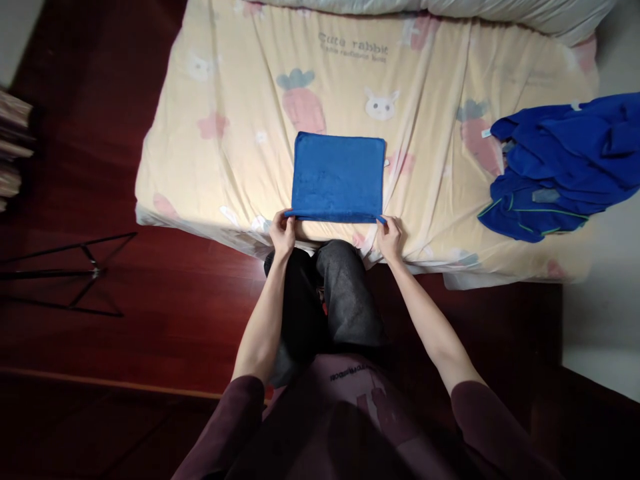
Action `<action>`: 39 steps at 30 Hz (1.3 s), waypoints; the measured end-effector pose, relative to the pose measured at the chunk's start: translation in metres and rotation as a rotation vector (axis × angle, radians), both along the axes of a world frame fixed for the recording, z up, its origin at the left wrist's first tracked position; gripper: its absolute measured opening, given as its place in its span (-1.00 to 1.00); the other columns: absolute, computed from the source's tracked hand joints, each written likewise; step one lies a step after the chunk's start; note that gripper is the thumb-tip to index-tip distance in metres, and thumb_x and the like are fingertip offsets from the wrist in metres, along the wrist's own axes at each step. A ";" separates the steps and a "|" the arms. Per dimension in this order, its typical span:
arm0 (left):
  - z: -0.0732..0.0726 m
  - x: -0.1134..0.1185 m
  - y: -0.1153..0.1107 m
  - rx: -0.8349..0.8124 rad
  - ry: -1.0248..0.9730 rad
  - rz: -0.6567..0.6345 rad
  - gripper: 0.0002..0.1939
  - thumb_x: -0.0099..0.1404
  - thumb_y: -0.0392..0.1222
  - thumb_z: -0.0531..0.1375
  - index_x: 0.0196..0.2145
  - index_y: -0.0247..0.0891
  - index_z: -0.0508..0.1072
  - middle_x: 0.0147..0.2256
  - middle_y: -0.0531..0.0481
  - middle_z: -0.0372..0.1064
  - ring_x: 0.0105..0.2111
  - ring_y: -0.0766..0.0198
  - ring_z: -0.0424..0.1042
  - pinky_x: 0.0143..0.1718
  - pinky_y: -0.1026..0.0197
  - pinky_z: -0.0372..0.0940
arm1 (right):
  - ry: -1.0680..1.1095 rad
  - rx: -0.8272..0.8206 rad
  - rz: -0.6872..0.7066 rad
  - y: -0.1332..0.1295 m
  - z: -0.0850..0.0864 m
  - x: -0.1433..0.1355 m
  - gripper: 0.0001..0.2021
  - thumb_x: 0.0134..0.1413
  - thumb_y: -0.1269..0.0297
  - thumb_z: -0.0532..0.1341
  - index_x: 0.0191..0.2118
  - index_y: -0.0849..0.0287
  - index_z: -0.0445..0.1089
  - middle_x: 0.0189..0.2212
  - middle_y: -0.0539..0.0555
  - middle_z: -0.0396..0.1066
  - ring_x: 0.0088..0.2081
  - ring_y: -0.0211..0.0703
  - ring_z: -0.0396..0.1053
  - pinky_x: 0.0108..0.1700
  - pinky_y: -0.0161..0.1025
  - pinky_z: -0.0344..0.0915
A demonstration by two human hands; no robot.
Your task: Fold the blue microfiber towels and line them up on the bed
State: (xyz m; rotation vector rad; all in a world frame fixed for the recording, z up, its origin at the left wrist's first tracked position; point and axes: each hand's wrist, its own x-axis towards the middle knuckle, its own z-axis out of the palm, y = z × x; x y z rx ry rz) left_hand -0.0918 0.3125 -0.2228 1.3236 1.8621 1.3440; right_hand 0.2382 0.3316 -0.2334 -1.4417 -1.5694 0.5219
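Note:
A blue cloth (338,175) lies spread as a rectangle near the bed's front edge, with a small white tag on its right side. Its near edge is turned over in a narrow strip. My left hand (283,232) pinches the near left corner between thumb and fingers. At the near right corner, my right hand (390,237) grips the cloth the same way. Both hands rest low over the edge of the bed, the strip stretched straight between them.
The bed (240,80) has a yellow sheet printed with carrots and rabbits. Rumpled blue clothing (565,167) lies at the right. A pale quilt or pillow (500,15) lines the far side. A black tripod leg set (95,272) stands on the dark red floor at left.

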 end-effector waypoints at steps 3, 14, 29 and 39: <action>0.000 -0.002 -0.001 -0.021 0.025 0.030 -0.65 0.45 0.08 0.11 -0.11 -0.24 0.50 -0.16 -0.13 0.56 -0.10 0.11 0.52 0.02 0.09 0.40 | 0.031 -0.016 -0.030 0.000 -0.004 -0.001 -0.70 0.43 0.00 0.13 -0.11 0.05 0.51 -0.19 0.18 0.51 -0.05 0.08 0.49 0.09 0.01 0.46; 0.001 -0.004 -0.002 -0.024 -0.025 0.062 -0.63 0.42 0.13 0.16 -0.18 -0.24 0.56 -0.29 -0.07 0.57 -0.25 0.19 0.54 -0.14 0.18 0.41 | -0.124 0.020 -0.155 -0.001 -0.007 -0.007 -0.53 0.46 -0.13 0.02 -0.35 0.09 0.36 -0.44 0.07 0.41 -0.33 -0.09 0.42 -0.13 -0.15 0.39; -0.001 -0.001 0.004 -0.051 0.104 0.145 -0.66 0.43 0.04 0.18 -0.13 -0.27 0.60 -0.24 -0.13 0.61 -0.23 0.14 0.58 -0.09 0.11 0.43 | -0.130 -0.057 -0.189 -0.003 -0.004 -0.010 -0.81 0.30 0.15 0.19 -0.25 0.15 0.43 -0.51 -0.02 0.36 -0.52 -0.24 0.28 -0.30 -0.26 0.37; -0.001 0.002 0.007 -0.066 0.117 0.174 -0.69 0.42 0.04 0.18 -0.18 -0.25 0.58 -0.29 -0.12 0.59 -0.31 0.17 0.55 -0.14 0.12 0.43 | -0.133 -0.076 -0.214 -0.003 0.004 -0.014 -0.97 0.12 0.31 0.21 -0.31 0.10 0.37 -0.50 -0.05 0.34 -0.50 -0.23 0.30 -0.26 -0.25 0.40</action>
